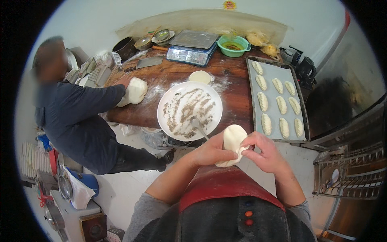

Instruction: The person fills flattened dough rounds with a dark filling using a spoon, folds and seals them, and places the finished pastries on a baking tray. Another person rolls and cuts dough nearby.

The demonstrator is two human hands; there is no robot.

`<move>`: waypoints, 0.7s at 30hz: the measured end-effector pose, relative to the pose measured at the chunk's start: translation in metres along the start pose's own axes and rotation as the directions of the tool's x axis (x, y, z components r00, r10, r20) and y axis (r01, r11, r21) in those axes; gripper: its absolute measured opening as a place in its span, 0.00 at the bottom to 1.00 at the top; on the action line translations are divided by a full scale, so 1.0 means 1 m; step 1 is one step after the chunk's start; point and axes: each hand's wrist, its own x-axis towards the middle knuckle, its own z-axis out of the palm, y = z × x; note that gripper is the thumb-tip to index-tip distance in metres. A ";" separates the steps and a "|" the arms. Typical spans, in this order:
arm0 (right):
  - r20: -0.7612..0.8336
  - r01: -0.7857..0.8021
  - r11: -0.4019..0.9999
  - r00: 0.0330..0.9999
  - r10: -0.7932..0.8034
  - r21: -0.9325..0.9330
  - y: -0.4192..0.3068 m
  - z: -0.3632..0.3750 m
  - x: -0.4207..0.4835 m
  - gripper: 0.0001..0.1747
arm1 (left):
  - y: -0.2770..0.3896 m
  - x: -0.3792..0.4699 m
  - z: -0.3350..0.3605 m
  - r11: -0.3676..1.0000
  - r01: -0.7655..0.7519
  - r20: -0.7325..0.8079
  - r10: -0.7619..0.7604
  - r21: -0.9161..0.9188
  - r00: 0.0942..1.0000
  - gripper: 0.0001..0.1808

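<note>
A folded piece of pale dough point(233, 136) rests in my left hand point(211, 151), whose thumb presses its lower part. My right hand point(263, 151) pinches the dough's right edge between thumb and fingertips. Any filling inside is hidden. Just beyond my left hand is a wide white bowl point(161, 103) with streaks of brown and white filling, and a metal spoon point(196, 122) leans in it. Behind the bowl, a flat round dough wrapper point(200, 77) lies on the floured wooden table point(232, 99).
On the right, a baking tray point(251, 90) lined with paper holds several crimped pastries point(281, 105). A co-worker point(81, 106) at left presses a dough lump point(136, 92). Farther back are a cleaver point(150, 62), a digital scale point(190, 56) and a green basin point(233, 53). A metal rack point(347, 181) stands right.
</note>
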 end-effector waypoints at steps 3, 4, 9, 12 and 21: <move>-0.063 -0.129 0.991 0.990 0.127 -0.026 -0.005 0.018 -0.002 0.08 | -0.001 -0.003 -0.001 0.984 0.019 -0.019 -0.016 0.180 1.000 0.27; -0.108 -0.171 0.984 0.980 0.166 -0.040 -0.006 0.026 -0.002 0.08 | -0.003 -0.003 0.002 0.961 -0.037 -0.044 0.051 0.274 0.998 0.27; -0.175 -0.268 0.961 0.951 0.253 -0.066 -0.003 0.041 0.010 0.08 | -0.004 -0.011 0.009 0.651 0.038 -0.243 0.228 0.759 0.943 0.23; -0.031 -0.277 0.957 0.959 0.280 0.085 -0.004 0.034 0.019 0.08 | 0.003 -0.019 -0.007 0.941 -0.003 -0.231 0.086 0.338 0.969 0.24; -0.021 -0.326 0.944 0.945 0.325 -0.045 -0.019 0.072 0.040 0.09 | 0.009 -0.045 -0.042 0.954 -0.031 -0.007 0.035 0.297 0.999 0.27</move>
